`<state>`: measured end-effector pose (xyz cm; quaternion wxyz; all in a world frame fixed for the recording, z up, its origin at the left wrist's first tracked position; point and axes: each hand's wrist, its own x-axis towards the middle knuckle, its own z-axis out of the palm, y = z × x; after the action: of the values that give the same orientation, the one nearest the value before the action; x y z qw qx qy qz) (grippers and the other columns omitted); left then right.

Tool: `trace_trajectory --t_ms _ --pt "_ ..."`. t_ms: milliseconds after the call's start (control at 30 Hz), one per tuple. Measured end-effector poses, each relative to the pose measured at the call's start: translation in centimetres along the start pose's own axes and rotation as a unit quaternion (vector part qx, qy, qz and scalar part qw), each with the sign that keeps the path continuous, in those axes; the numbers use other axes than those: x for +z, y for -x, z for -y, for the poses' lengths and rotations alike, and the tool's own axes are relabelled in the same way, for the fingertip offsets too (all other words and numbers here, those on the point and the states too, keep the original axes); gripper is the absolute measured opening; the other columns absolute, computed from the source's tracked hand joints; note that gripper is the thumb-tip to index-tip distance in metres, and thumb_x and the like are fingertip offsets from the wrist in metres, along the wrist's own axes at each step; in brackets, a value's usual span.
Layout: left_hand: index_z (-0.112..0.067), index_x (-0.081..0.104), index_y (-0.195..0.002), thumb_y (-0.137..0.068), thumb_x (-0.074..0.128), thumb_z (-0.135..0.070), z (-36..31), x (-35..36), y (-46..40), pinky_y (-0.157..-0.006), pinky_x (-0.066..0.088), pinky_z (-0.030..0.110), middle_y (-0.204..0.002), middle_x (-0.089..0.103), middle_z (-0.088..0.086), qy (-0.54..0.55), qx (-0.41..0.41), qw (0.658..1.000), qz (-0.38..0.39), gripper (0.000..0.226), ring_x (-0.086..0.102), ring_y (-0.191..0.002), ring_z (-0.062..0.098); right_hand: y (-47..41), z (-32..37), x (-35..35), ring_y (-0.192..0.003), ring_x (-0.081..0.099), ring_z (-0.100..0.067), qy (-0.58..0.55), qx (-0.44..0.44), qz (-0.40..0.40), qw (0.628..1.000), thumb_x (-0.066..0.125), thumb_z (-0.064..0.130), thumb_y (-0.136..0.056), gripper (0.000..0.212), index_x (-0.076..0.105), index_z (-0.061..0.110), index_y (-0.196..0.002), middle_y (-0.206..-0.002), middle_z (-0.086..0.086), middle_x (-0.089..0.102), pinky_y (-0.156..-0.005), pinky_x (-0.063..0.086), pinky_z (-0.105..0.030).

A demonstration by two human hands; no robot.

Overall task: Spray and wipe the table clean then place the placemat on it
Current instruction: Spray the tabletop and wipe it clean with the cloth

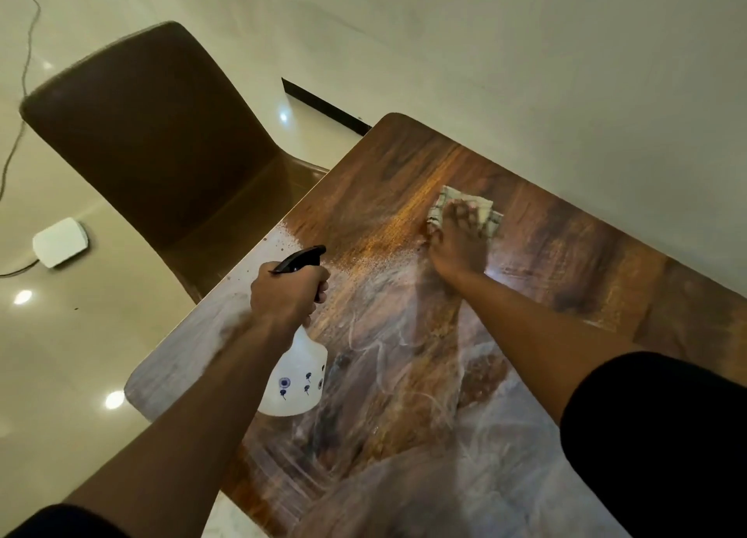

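The person's left hand (285, 291) is clenched round the neck of a white spray bottle (297, 380), fingers wrapped over its black trigger head (301, 259). The bottle hangs over the table (586, 262) near its left edge, tilted, nozzle pointing toward the far side. Its wall is opaque white with small dark printed marks, so whether any liquid is inside cannot be told.

The right hand (458, 240) lies flat, fingers spread and extended, pressing a pale checked cloth (465, 210) onto the wooden top toward the far edge, roughly midway along it. The cloth shows folded beneath and beyond the fingers.

Fine droplets speckle the wood between the nozzle and the cloth. Whitish smeared streaks cover the near half of the top, from the left edge inward.

A brown chair (161, 133) stands at the table's far left corner, its seat tucked partly beneath. A white box (60, 242) with a cable lies on the glossy floor (81, 335) beyond the left edge.
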<state>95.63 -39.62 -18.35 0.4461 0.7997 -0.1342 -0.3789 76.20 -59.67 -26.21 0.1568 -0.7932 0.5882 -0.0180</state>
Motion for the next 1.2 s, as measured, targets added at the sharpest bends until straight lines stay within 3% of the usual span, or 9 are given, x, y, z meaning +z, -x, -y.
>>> trace_trajectory --t_ms 133,267,367,467,667,767,867,967,1200 --pt "-0.003 0.074 -0.107 -0.092 0.077 -0.016 1.2 -1.1 2.0 -0.043 0.048 0.026 -0.082 0.076 0.015 0.006 -0.006 1.000 -0.024 0.019 0.067 -0.063 0.022 4.0 6.3 2.0 -0.159 -0.005 -0.027 0.031 -0.174 0.065 0.982 0.036 0.038 -0.108 0.069 0.001 0.019 -0.165 -0.173 -0.006 -0.004 -0.128 0.009 -0.052" --pt "-0.003 0.077 -0.096 -0.092 0.075 -0.015 2.8 -2.5 3.8 -0.048 0.050 0.029 -0.077 0.076 0.016 -0.011 -0.011 0.998 -0.062 0.013 0.067 -0.063 0.023 9.0 10.8 4.8 -0.159 -0.006 -0.024 0.054 -0.358 0.121 0.924 0.035 0.039 -0.109 0.067 0.004 0.020 -0.165 -0.173 -0.005 -0.002 -0.126 0.003 -0.047" --pt "-0.004 0.079 -0.090 -0.092 0.074 -0.016 3.7 -3.4 5.3 -0.051 0.050 0.032 -0.073 0.076 0.016 -0.018 -0.013 0.996 -0.084 0.013 0.065 -0.062 0.025 9.6 9.9 4.7 -0.159 -0.008 -0.020 0.083 -0.414 0.136 0.896 0.036 0.036 -0.109 0.067 0.003 0.022 -0.165 -0.173 0.000 -0.005 -0.126 0.001 -0.045" --pt "-0.009 0.079 -0.089 -0.093 0.075 -0.018 4.3 -3.9 6.6 -0.053 0.050 0.032 -0.074 0.075 0.015 -0.010 -0.023 0.993 -0.114 0.011 0.065 -0.063 0.026 7.7 7.3 2.9 -0.159 -0.009 -0.018 0.088 -0.383 0.132 0.910 0.037 0.031 -0.108 0.069 0.000 0.023 -0.165 -0.172 0.001 -0.008 -0.126 0.001 -0.043" --pt "-0.009 0.081 -0.101 -0.083 0.076 -0.040 5.6 -5.2 7.9 -0.061 0.056 0.037 -0.078 0.077 0.011 -0.021 -0.046 0.981 -0.190 0.036 0.069 -0.067 0.028 2.8 -1.1 -0.4 -0.159 -0.004 -0.023 0.040 -0.177 0.070 0.981 0.036 0.033 -0.109 0.066 0.006 0.019 -0.166 -0.173 -0.003 -0.003 -0.126 0.009 -0.047" --pt "-0.013 0.079 -0.110 -0.074 0.074 -0.048 5.7 -5.8 8.2 -0.064 0.060 0.039 -0.088 0.078 0.012 -0.027 -0.059 0.977 -0.202 0.051 0.072 -0.077 0.032 2.2 -1.7 -0.7 -0.159 -0.009 -0.022 0.034 -0.131 0.072 0.988 0.036 0.034 -0.109 0.066 0.005 0.019 -0.166 -0.173 -0.002 -0.004 -0.126 0.002 -0.047" --pt "-0.011 0.080 -0.103 -0.073 0.075 -0.042 5.7 -6.9 8.0 -0.058 0.054 0.035 -0.084 0.078 0.012 -0.009 -0.068 0.977 -0.202 0.044 0.068 -0.068 0.029 2.6 0.8 -0.2 -0.159 -0.009 -0.022 0.011 -0.091 0.069 0.993 0.036 0.034 -0.109 0.065 0.007 0.020 -0.166 -0.173 -0.001 -0.004 -0.126 -0.001 -0.045" --pt "-0.014 0.082 -0.085 -0.072 0.077 -0.038 6.0 -8.0 7.7 -0.068 0.061 0.046 -0.066 0.076 0.006 0.007 -0.067 0.979 -0.191 0.028 0.064 -0.058 0.025 2.8 4.5 0.4 -0.159 -0.009 -0.022 0.017 -0.132 0.089 0.987 0.034 0.036 -0.109 0.065 0.007 0.022 -0.166 -0.173 0.000 -0.005 -0.126 0.000 -0.045" --pt "-0.015 0.077 -0.073 -0.087 0.076 -0.014 7.4 -10.9 7.3 -0.054 0.044 0.030 -0.060 0.064 0.010 0.067 -0.067 0.978 -0.188 0.014 0.053 -0.050 0.023 6.3 17.2 4.0 -0.159 -0.011 -0.023 0.059 -0.305 0.138 0.941 0.031 0.039 -0.109 0.066 0.001 0.022 -0.165 -0.173 -0.002 -0.009 -0.126 0.001 -0.047"
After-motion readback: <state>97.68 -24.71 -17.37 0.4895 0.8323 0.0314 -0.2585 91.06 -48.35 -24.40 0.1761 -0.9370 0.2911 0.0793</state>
